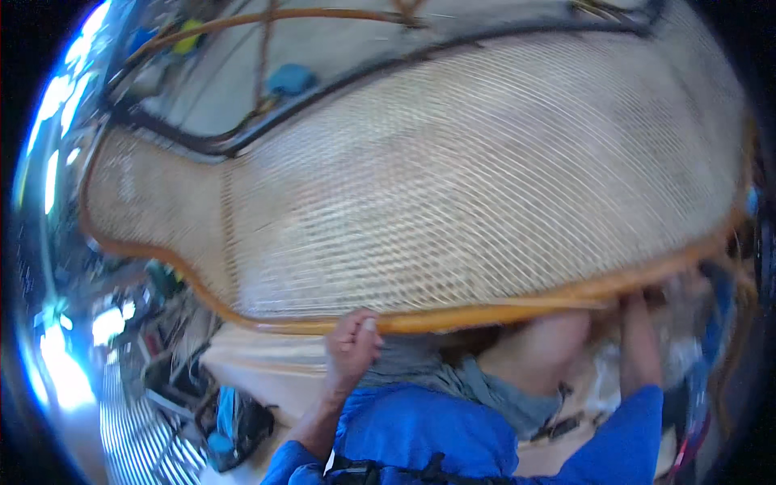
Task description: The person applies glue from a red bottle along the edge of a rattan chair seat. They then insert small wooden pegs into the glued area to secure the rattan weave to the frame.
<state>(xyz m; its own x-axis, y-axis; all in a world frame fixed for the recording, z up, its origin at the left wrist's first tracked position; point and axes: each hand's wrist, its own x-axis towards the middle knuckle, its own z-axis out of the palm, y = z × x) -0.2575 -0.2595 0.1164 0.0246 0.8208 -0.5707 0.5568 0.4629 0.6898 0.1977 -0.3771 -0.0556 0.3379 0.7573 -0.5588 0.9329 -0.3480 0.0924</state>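
Long, waisted panel of pale woven cane [453, 186]: spread in front of the person, near edge over the grey-clad lap [509, 396]. Left hand [353, 347] curled closed on its glossy orange-brown rounded rim [485, 314]; right hand mostly hidden under it, grip cannot be told. Open, ribbed mesh reaches the black curved far rail [323, 93]: weave looks complete; remaining edge work unclear.

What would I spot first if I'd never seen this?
A big, pale, woven cane panel sweeps across the middle. The person's bare left hand grips its curved, orange-brown, wood-like rim at the near edge. Bright white glare shines at far left, and a vivid blue cloth shirt shows at bottom middle.
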